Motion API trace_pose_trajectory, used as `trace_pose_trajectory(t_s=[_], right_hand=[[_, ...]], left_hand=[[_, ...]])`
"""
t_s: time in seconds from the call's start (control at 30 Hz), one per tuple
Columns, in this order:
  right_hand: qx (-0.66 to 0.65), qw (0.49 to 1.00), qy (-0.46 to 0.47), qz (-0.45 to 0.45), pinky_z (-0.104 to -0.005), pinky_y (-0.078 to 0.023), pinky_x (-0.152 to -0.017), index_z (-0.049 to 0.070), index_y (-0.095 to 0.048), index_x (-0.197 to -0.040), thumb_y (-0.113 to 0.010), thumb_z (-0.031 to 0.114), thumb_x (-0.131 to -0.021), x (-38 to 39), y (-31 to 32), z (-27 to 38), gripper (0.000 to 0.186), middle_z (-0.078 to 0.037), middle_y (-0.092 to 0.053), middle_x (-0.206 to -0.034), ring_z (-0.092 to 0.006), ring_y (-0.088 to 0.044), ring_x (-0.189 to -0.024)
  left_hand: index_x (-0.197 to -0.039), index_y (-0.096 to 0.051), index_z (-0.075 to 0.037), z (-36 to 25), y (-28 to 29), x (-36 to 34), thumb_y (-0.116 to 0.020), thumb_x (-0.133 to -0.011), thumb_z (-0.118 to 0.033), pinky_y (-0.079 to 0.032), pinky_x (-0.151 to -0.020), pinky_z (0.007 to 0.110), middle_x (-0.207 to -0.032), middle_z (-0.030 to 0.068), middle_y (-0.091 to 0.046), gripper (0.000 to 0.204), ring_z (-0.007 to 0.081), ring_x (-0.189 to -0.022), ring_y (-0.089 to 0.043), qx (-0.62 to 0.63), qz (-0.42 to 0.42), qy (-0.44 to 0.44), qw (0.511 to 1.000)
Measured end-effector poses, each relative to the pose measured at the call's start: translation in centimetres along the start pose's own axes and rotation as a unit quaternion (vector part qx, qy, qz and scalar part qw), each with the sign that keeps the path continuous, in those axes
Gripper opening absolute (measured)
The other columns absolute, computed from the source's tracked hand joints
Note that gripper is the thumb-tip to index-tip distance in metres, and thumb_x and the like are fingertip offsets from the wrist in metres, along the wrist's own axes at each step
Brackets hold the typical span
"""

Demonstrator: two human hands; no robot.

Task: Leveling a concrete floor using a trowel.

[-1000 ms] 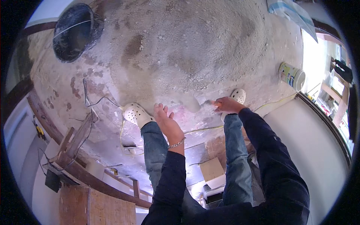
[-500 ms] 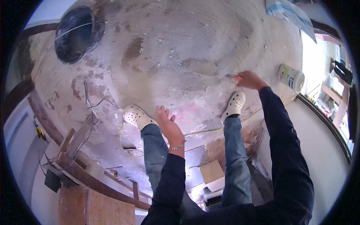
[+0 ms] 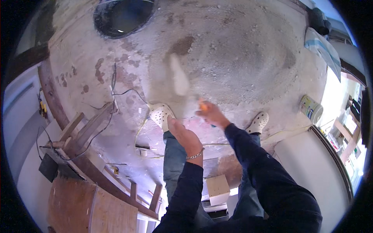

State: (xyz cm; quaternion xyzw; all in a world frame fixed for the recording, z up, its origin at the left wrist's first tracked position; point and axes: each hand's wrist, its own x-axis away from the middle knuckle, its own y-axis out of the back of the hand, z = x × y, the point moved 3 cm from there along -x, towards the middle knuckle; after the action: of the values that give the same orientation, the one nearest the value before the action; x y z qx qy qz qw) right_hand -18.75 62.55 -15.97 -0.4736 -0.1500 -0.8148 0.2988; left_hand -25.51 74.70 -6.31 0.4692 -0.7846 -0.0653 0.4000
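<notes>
Right hand [image 3: 211,115]'s wrapped round an orange-handled tool [image 3: 203,105], blade all blur, between the feet and some grey gritty mix [image 3: 248,58]. Left hand [image 3: 187,138]'s open and empty by a white clog [image 3: 159,115]. Black cable [image 3: 114,81] nearby. Green-and-white tub [image 3: 308,108] has printing, unreadably small. Black bucket [image 3: 99,25]: dark inside, can't tell contents.

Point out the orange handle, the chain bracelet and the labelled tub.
Orange handle [image 3: 203,105]: head view, blurred visible portion.
Chain bracelet [image 3: 196,154]: head view, middle links.
Labelled tub [image 3: 308,107]: head view, its label.
</notes>
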Motion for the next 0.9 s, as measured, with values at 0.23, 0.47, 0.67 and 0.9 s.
trace_pose_trajectory(t_s=[0.23,0.47,0.67,0.9], right_hand=[[0.042,0.986,-0.031,0.157,-0.0256,-0.036,-0.037,0.006,-0.057,-0.093,-0.070,0.025,-0.080,-8.7,-6.9,5.3,0.026,0.002,-0.050,-0.058,-0.0084,-0.045,-0.042],[-0.142,0.987,-0.073,0.000,-0.0250,-0.031,-0.036,0.009,-0.055,-0.089,-0.070,0.020,-0.082,-7.0,3.9,1.4,0.020,0.005,-0.043,-0.060,-0.0054,-0.039,-0.043],[-0.144,0.979,-0.081,-0.119,-0.0236,-0.027,-0.036,0.014,-0.045,-0.086,-0.070,0.020,-0.084,-0.4,10.1,1.5,0.025,0.005,-0.039,-0.059,-0.0058,-0.034,-0.041],[-0.306,0.943,-0.113,0.061,-0.0230,-0.026,-0.035,0.011,-0.049,-0.082,-0.070,0.011,-0.083,1.7,-1.8,-1.6,0.021,0.005,-0.039,-0.056,-0.0058,-0.035,-0.039]], left_hand=[[-0.143,-0.031,-0.001,-2.9,1.6,-0.8,-0.030,-0.100,-0.045,-0.027,-0.107,0.041,-0.144,0.0159,-0.034,0.061,0.0272,-0.130,-0.036,0.110,-0.052,0.099,0.988],[-0.142,-0.035,-0.007,-3.2,2.5,-1.1,-0.036,-0.096,-0.044,-0.030,-0.100,0.038,-0.141,0.0103,-0.040,0.059,0.0223,-0.125,-0.040,0.131,-0.049,0.130,0.982],[-0.139,-0.038,-0.007,-3.6,1.9,-0.8,-0.038,-0.095,-0.046,-0.033,-0.098,0.037,-0.141,0.0103,-0.041,0.059,0.0224,-0.125,-0.041,0.156,-0.047,0.148,0.975],[-0.138,-0.039,-0.006,-1.9,1.6,0.0,-0.038,-0.095,-0.047,-0.035,-0.096,0.036,-0.138,0.0109,-0.042,0.059,0.0225,-0.124,-0.042,0.130,-0.039,0.117,0.984]])
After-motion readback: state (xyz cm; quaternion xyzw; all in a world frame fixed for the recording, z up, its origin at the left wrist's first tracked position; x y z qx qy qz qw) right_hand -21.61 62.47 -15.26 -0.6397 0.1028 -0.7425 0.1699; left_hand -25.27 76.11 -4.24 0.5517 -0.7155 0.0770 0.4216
